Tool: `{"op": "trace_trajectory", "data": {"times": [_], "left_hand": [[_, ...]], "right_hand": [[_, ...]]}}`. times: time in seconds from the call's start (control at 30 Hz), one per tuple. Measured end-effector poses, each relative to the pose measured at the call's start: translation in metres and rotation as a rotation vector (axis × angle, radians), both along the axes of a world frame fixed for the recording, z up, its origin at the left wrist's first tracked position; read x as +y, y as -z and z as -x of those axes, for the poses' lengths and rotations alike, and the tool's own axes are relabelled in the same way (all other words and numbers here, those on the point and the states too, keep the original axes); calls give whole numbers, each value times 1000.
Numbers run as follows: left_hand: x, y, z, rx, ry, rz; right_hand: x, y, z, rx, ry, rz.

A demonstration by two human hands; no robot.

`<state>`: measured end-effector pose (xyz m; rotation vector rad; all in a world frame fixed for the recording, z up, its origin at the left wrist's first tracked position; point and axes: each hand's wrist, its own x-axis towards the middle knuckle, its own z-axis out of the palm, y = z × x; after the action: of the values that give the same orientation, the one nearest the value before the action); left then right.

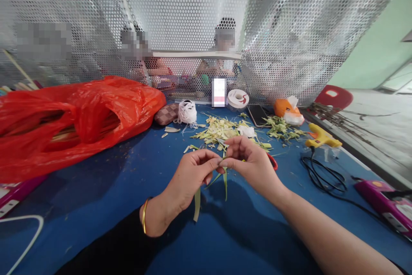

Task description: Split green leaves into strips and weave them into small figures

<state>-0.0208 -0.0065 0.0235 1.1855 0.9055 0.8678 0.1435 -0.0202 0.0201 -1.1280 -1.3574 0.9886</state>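
A black left sleeve [112, 240] is reaching almost to the wrist [157, 219], where a slim gold-coloured bangle [144, 218] is circling just beyond its edge, while the right forearm [325, 223] is showing bare

the left hand [189, 174] and right hand [252, 160] meet, fingers [208, 155] of each pinched together.

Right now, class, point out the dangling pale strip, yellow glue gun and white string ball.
Pale strip [197, 206], head view, hanging length.
Glue gun [322, 137], head view, yellow body.
String ball [187, 113], head view, wound middle.
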Motion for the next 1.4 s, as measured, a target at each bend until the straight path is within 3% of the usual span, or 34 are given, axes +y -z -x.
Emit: {"op": "trace_trajectory", "data": {"times": [0.17,0.37,0.57,0.77,1.0,1.2,1.4], "left_hand": [[-1,-1,0,20,-7,-10],[2,-5,1,84,60,4],[8,-8,7,117,89,77],[15,-2,11,63,186,307],[16,5,13,38,298,319],[10,5,7,-71,275,293],[4,6,1,-5,228,269]], "right_hand": [[0,-1,2,138,-129,86],[3,-3,-7,50,7,29],[7,-11,-18,45,57,24],[13,-14,-28,186,97,96],[15,-12,-31,181,152,70],[12,-11,-25,87,-31,141],[10,-1,-15,49,-137,185]]}}
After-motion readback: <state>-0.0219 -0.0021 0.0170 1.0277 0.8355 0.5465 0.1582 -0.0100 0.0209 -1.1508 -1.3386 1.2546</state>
